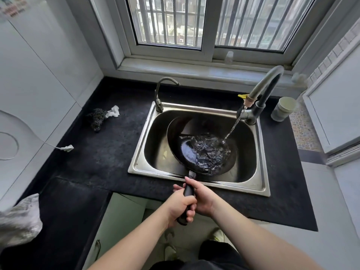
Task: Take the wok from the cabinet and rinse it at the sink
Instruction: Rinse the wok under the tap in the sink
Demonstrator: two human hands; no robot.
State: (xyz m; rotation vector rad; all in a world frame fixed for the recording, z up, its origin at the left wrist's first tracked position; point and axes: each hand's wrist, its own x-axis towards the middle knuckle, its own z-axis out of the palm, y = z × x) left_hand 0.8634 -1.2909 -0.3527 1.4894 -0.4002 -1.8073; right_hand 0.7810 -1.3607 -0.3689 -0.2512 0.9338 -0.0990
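A dark scrubber [96, 119] with white cloth [114, 111] lay far left of the hands, a pale cup [283, 109] stood far right, a barred window [206, 22] was beyond.

One wok [202, 147], one sink [200, 180], two faucets [261, 90], one cup [283, 109].

The wok [201, 147] is black and round, with a dark, worn inner wall and a long black handle [188, 193]. It sits inside the stainless steel sink [253, 187], tilted so its far rim leans toward the sink's back left corner, while its bowl fills the middle of the basin. The handle reaches out over the sink's front edge. A thin stream of water [233, 126] from the tap [261, 90] at the sink's back right corner lands in the wok, where water pools and churns over the bottom.
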